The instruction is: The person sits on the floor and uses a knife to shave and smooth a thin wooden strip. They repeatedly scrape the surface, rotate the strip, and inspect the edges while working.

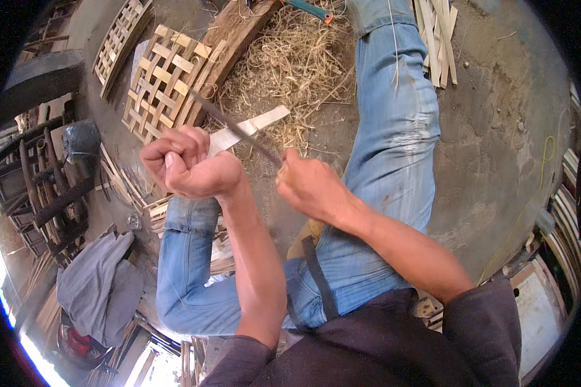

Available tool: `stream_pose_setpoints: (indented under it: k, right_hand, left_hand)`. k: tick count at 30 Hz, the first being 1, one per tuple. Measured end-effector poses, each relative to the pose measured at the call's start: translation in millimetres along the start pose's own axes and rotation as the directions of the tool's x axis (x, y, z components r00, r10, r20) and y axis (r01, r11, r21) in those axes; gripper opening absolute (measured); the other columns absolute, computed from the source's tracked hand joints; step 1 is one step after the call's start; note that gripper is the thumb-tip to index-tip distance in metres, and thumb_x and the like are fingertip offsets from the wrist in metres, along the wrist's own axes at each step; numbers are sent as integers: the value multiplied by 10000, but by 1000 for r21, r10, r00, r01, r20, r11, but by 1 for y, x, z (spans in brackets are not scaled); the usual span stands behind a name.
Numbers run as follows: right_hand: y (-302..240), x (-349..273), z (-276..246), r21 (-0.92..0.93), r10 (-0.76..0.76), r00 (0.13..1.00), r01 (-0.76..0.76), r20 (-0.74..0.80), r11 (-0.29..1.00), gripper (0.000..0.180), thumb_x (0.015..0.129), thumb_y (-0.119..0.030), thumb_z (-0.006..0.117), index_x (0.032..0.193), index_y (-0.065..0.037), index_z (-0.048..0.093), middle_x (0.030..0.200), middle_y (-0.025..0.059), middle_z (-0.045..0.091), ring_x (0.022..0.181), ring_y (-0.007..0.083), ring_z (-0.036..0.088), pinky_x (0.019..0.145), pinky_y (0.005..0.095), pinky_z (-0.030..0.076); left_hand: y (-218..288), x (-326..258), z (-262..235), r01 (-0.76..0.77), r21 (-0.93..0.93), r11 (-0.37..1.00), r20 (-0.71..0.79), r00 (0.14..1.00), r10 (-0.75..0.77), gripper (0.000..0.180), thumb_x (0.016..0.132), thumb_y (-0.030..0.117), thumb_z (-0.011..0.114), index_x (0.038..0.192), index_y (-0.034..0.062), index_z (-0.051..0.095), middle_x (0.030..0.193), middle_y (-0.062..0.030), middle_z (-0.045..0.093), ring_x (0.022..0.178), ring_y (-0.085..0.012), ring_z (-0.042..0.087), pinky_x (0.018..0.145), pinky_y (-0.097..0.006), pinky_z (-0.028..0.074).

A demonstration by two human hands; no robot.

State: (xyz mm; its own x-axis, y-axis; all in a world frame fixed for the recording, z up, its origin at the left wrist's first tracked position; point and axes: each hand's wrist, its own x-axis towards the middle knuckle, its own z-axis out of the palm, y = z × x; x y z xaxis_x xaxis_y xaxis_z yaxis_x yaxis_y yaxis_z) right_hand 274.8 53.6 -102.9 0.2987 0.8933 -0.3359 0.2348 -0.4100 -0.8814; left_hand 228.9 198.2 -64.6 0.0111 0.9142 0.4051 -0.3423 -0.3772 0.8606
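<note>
Beyond the strip (265,120), shavings (289,76); beam (240,40)

Draped grey cloth (100,280) beside a red object (77,342)

The left hand (190,161) is curled tight, its wrist (229,184) bent; near it, the right hand (313,188) is fisted, forearm (403,246) slanting inward.

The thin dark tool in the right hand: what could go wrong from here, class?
If the thin dark tool is sharp, a slip might cut the left hand, close beside it where the pale strip comes out. Loose curly shavings lie beside the jeans leg; footing there might be slippery.
</note>
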Motion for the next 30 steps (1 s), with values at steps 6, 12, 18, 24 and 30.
stream_pose_setpoints:
  k: [6,12,18,24,30]
  right_hand:
    - [3,-5,-1,-1,-50,999,50,-5,999,314,823,-171,574,954,79,437,710,275,604,742,461,611,666,509,504]
    - [5,-4,4,60,-56,998,59,-40,996,289,822,-170,571,937,54,429,688,245,599,717,451,607,644,498,506]
    - [12,7,3,-41,73,997,-72,34,997,299,824,-172,570,949,56,423,705,269,590,713,457,599,645,509,495]
    - [31,17,16,112,126,991,-119,-54,987,311,811,-181,587,950,74,477,736,291,595,760,479,594,685,521,488]
    - [42,23,13,21,214,976,-213,-40,977,340,820,-211,581,1003,63,498,797,300,608,814,477,603,713,491,483]
  left_hand:
    - [0,-9,-12,-4,-25,1000,92,996,6,129,733,161,407,752,54,337,500,-20,266,416,-81,211,380,-242,159]
    - [2,-6,-18,13,-119,993,186,983,9,156,738,167,445,747,65,328,492,-19,247,411,-81,197,386,-258,148]
    - [-2,0,-24,50,-178,983,291,957,4,190,759,194,467,752,65,329,513,-15,257,424,-80,183,397,-270,139]
    - [-2,-3,-21,75,-171,982,274,961,-26,188,756,191,475,758,63,338,511,-10,257,429,-80,178,402,-266,138]
    - [1,-5,-14,77,-192,978,260,965,-25,188,750,182,485,736,67,337,513,-9,261,433,-77,180,406,-255,147]
